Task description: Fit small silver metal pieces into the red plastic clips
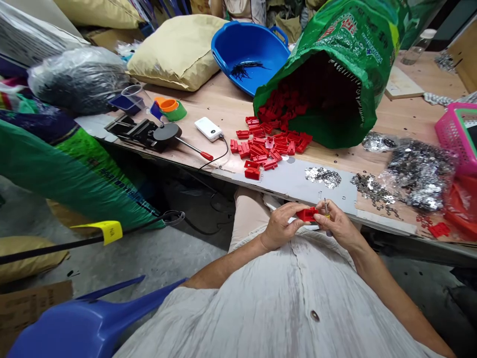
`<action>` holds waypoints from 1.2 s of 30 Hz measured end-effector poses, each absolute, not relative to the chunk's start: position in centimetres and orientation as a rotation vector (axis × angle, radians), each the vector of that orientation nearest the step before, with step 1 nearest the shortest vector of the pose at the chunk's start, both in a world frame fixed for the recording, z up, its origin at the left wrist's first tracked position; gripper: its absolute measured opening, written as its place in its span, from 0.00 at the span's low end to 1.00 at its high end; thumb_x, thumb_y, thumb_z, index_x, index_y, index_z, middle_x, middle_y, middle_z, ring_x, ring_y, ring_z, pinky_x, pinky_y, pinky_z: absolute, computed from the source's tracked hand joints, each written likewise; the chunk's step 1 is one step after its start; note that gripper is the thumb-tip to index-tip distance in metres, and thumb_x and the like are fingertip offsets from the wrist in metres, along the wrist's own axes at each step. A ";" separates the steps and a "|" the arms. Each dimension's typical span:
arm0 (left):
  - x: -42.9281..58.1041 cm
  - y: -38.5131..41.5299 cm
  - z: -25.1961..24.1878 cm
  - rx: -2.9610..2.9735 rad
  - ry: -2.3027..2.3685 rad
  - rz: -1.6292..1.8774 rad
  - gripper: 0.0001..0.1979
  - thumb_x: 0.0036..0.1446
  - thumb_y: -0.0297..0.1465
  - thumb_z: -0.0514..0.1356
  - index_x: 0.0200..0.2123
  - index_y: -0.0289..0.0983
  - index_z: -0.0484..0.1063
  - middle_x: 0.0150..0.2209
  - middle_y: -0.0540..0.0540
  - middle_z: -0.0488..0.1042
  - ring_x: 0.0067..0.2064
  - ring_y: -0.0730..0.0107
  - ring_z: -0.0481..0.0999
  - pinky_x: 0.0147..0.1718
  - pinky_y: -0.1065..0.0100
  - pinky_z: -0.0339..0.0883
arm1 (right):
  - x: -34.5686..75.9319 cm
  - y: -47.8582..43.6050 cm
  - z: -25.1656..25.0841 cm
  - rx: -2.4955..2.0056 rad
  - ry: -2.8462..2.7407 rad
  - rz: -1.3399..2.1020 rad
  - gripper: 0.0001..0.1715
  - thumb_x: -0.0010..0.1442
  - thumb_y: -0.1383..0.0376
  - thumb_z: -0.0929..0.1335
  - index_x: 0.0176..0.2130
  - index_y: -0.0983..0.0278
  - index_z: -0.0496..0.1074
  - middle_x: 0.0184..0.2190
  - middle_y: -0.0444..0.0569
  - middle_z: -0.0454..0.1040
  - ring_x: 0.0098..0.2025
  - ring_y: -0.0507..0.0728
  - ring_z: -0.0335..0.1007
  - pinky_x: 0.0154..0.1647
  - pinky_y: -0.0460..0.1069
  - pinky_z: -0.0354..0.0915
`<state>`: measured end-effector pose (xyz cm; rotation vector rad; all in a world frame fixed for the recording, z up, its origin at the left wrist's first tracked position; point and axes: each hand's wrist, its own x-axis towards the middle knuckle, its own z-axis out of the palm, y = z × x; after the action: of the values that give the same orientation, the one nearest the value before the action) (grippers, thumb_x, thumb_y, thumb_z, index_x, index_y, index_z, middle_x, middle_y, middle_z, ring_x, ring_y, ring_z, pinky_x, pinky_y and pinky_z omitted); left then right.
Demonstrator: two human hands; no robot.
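In front of my lap, my left hand (281, 226) is closed on one end of a red plastic housing (307, 215), pinched between thumb and fingers. My right hand (340, 224) is closed round a slim tool (327, 216) with a thin metal shaft and a yellowish band. Its fingertips also touch the right end of the housing. The tool's exact kind is too small to tell. On the table edge ahead lie a pile of loose red housings (261, 149) and a small heap of flat silvery metal pieces (323, 177).
A green sack (354, 89) lies tipped with red parts spilling out. Behind are a blue basin (238, 49) and a stuffed sack (179, 52). Leftward sit a black lever device (149, 134) and white power bank (207, 129). Bagged metal pieces (421, 171) and a pink basket (456, 132) stand right.
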<state>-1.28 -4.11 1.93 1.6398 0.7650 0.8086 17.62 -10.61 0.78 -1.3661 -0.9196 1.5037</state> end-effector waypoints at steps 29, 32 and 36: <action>-2.1 -2.3 -0.3 0.765 0.620 0.843 0.27 0.54 0.40 0.66 0.55 0.37 0.68 0.44 0.43 0.75 0.45 0.63 0.78 0.45 0.59 0.75 | 20.3 -1.2 -0.7 -2.221 -1.672 0.193 0.08 0.62 0.60 0.64 0.35 0.60 0.71 0.38 0.53 0.75 0.38 0.61 0.68 0.34 0.53 0.57; -2.1 -2.2 -0.3 0.731 0.601 0.845 0.26 0.55 0.38 0.65 0.55 0.37 0.67 0.43 0.43 0.75 0.46 0.62 0.78 0.45 0.59 0.75 | 20.6 -1.1 -0.8 -2.196 -1.673 0.213 0.08 0.62 0.61 0.64 0.34 0.60 0.69 0.37 0.53 0.75 0.38 0.61 0.68 0.35 0.53 0.57; -1.9 -2.1 0.0 0.675 0.598 0.859 0.25 0.55 0.37 0.65 0.55 0.37 0.68 0.42 0.44 0.75 0.44 0.63 0.78 0.44 0.59 0.75 | 21.0 -1.5 -0.6 -2.102 -1.572 0.317 0.06 0.62 0.61 0.63 0.36 0.61 0.67 0.34 0.51 0.74 0.35 0.59 0.68 0.36 0.53 0.58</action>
<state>-1.94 -2.12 -0.05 0.6748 0.5980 0.8589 20.99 -1.55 -0.61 -2.1016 -1.5723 0.3172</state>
